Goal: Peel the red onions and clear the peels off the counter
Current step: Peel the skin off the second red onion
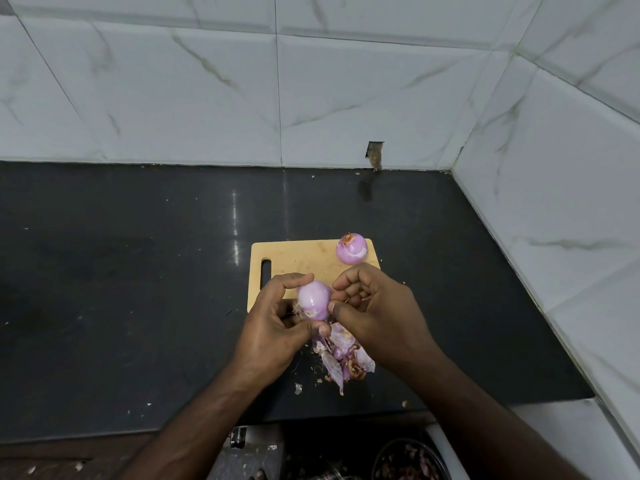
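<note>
My left hand [277,320] holds a pale purple peeled onion [313,299] between thumb and fingers above the near edge of a wooden cutting board [298,258]. My right hand [374,306] is beside it on the right, fingers curled, with its thumb touching the onion's right side. A second peeled onion [351,249] sits on the board's far right corner. A pile of purple and brown onion peels [341,355] lies on the black counter [138,289] just below my hands.
White marble-look tiled walls [346,98] enclose the counter at the back and right. Small peel scraps [298,388] dot the counter's front. Below the counter's front edge, a dark round bin [408,460] holds peels.
</note>
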